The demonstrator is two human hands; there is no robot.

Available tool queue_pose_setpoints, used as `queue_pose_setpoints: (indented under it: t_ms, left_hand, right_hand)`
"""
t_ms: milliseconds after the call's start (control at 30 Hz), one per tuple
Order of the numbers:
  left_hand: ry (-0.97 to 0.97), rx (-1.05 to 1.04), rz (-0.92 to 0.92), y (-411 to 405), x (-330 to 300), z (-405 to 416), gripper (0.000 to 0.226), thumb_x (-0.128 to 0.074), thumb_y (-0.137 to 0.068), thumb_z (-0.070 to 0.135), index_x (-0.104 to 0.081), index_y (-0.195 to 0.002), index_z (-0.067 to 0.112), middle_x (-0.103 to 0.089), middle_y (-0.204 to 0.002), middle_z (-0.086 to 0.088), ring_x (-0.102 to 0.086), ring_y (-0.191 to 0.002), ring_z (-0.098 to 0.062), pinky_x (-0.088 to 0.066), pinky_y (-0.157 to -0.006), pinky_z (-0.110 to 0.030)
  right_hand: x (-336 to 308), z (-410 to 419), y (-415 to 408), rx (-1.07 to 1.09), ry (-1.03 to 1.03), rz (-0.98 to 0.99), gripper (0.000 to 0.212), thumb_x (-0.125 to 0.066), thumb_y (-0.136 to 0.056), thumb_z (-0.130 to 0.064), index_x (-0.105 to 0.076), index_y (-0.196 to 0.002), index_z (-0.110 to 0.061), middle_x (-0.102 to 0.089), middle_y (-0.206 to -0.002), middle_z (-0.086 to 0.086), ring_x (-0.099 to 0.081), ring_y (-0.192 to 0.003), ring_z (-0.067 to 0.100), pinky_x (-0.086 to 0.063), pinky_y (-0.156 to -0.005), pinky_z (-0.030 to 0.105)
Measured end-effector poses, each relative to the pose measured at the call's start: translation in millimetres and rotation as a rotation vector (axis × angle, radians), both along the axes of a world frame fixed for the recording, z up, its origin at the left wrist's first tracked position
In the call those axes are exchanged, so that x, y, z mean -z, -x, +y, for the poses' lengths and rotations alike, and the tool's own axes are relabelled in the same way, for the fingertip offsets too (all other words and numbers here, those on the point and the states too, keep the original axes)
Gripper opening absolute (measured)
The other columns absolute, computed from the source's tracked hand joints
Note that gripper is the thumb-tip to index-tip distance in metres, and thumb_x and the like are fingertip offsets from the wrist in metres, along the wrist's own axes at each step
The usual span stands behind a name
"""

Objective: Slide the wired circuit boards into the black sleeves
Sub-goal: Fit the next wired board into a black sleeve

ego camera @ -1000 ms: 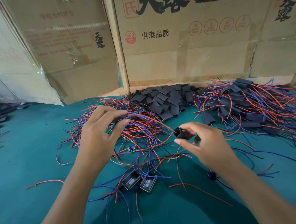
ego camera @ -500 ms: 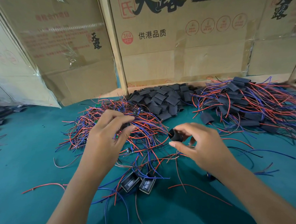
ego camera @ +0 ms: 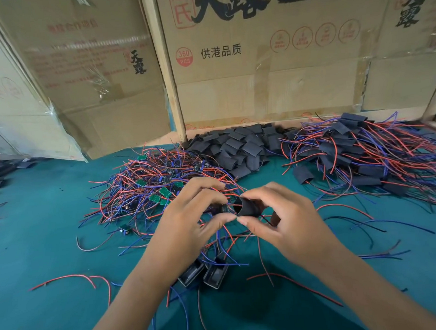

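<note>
Insertion step in hand. A black sleeve (ego camera: 249, 206) is pinched between thumb and forefinger of the right hand (ego camera: 287, 224), mouth facing left. A small wired board (ego camera: 221, 208), mostly hidden, is gripped by curled fingers of the left hand (ego camera: 187, 228), just beside the sleeve mouth. Next move, by judgement: board lined up square with the opening and pushed through, wires trailing. Bare boards (ego camera: 161, 178), empty sleeves (ego camera: 239, 148) and a sleeved pile (ego camera: 359, 151) lie behind on the table. Cardboard box (ego camera: 270, 85) reads "供港品质", "360 PCS", "无抗·原色".
</note>
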State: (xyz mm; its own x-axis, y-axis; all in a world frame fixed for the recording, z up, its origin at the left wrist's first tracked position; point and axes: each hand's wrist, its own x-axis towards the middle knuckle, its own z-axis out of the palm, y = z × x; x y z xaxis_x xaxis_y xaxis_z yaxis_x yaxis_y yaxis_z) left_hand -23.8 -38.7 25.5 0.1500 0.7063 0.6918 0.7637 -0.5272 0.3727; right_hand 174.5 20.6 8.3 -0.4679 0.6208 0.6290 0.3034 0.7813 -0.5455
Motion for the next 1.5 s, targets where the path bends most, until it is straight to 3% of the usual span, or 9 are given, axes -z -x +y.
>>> queue_pose_setpoints:
  t_ms: [133,300,433,733,900,1067,1167,1333,1500]
  left_hand:
    - [-0.018,-0.022,-0.037,-2,0,0,0.019,-0.075,-0.085,0.024,-0.073,-0.092,0.007,-0.066,-0.114,0.0,-0.064,-0.099,-0.008,-0.052,-0.084,-0.026]
    - [0.059,-0.027,-0.083,-1,1,-2,0.018,-0.073,-0.087,0.027,-0.073,-0.098,0.013,-0.068,-0.092,0.007,-0.062,-0.08,-0.011,-0.047,-0.072,-0.02]
    - [0.089,-0.038,-0.102,0,1,-1,0.024,-0.077,-0.084,0.027,-0.069,-0.103,0.015,-0.066,-0.096,0.01,-0.06,-0.089,-0.004,-0.043,-0.081,-0.01]
    - [0.004,0.003,-0.023,9,-4,0,0.021,-0.079,-0.084,0.005,-0.07,-0.101,0.014,-0.064,-0.103,0.01,-0.062,-0.098,-0.009,-0.045,-0.086,-0.016]
    - [-0.036,-0.007,-0.039,12,-6,-1,0.026,-0.077,-0.08,-0.003,-0.069,-0.099,0.014,-0.064,-0.102,0.009,-0.062,-0.097,-0.01,-0.043,-0.085,-0.013]
    - [0.046,-0.008,-0.317,25,-11,-1,0.025,-0.075,-0.082,0.015,-0.065,-0.098,0.031,-0.069,-0.093,0.01,-0.066,-0.088,-0.009,-0.048,-0.082,-0.018]
    - [0.104,0.07,-0.514,32,-13,-2,0.022,-0.078,-0.083,0.02,-0.065,-0.099,0.028,-0.07,-0.088,0.004,-0.064,-0.081,-0.008,-0.048,-0.077,-0.015]
    - [0.088,0.076,-0.655,41,-16,-2,0.02,-0.075,-0.082,0.014,-0.067,-0.096,0.027,-0.065,-0.086,0.006,-0.057,-0.079,-0.01,-0.048,-0.072,-0.018]
    - [0.063,0.081,-0.715,41,-16,-1,0.02,-0.075,-0.082,0.016,-0.067,-0.097,0.026,-0.061,-0.082,0.009,-0.05,-0.073,-0.008,-0.045,-0.066,-0.016]
  right_hand:
    - [-3,-1,0,0.009,-0.006,0.0,0.023,-0.073,-0.083,-0.027,-0.067,-0.105,-0.021,-0.054,-0.088,-0.011,-0.051,-0.074,0.006,-0.036,-0.068,0.009]
    - [-5,0,-2,0.031,-0.021,0.024,0.025,-0.074,-0.081,-0.028,-0.068,-0.104,-0.022,-0.048,-0.082,-0.016,-0.046,-0.069,0.006,-0.034,-0.066,0.008]
    - [-5,2,-4,0.04,-0.023,0.002,0.026,-0.074,-0.081,-0.03,-0.067,-0.104,-0.022,-0.05,-0.085,-0.014,-0.047,-0.072,0.007,-0.034,-0.068,0.008]
    - [-3,7,-6,0.055,-0.037,0.0,0.026,-0.075,-0.08,-0.029,-0.066,-0.104,-0.023,-0.048,-0.087,-0.02,-0.048,-0.08,-0.005,-0.033,-0.07,0.005]
    - [0,12,-9,0.093,-0.041,-0.027,0.025,-0.07,-0.081,-0.037,-0.063,-0.103,-0.03,-0.052,-0.091,-0.018,-0.052,-0.083,-0.002,-0.035,-0.069,0.009]
    - [2,19,-14,0.114,-0.02,-0.028,0.023,-0.07,-0.081,-0.037,-0.063,-0.101,-0.029,-0.054,-0.091,-0.015,-0.055,-0.085,0.005,-0.04,-0.071,0.015]
    - [3,23,-17,0.134,-0.013,-0.03,0.022,-0.07,-0.081,-0.037,-0.064,-0.1,-0.027,-0.054,-0.089,-0.015,-0.054,-0.083,0.005,-0.039,-0.071,0.013]
    - [4,25,-17,0.136,0.054,0.001,0.022,-0.074,-0.079,-0.034,-0.066,-0.098,-0.025,-0.058,-0.087,-0.013,-0.056,-0.083,0.009,-0.042,-0.067,0.015]
    - [11,29,-17,0.083,0.34,0.031,0.023,-0.079,-0.078,-0.028,-0.065,-0.094,-0.036,-0.069,-0.088,-0.015,-0.064,-0.085,0.003,-0.046,-0.065,0.013]
